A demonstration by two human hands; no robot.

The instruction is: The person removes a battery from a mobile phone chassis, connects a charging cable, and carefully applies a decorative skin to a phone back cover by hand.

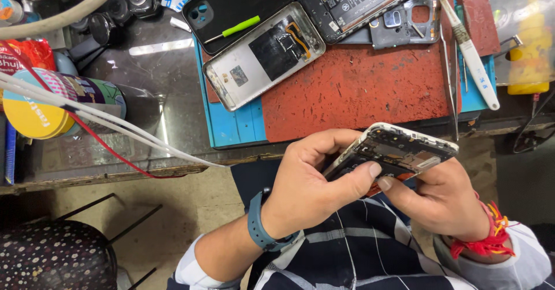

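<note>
Holding: opened phone [399, 150], circuitry exposed, clasped in the grip of both hands, left hand [309, 180] and right hand [436, 200], thumbs meeting at its near edge. Beyond the grip, on the surface: red mat [352, 88], silver back cover [263, 56], tweezers [451, 76], white-handled brush [471, 50].

Worktop: dark glossy bench [144, 88], front edge worn and chipped; a bright strip of overhead light was reflected near its middle.
Mats: blue mat [231, 125] lay at the front edge, with a scuffed red pad [358, 88] on top.
Floor: bare, dull beige [191, 203], seen below the front edge.
Seating: dotted dark stool [52, 255] stood at lower left.
</note>
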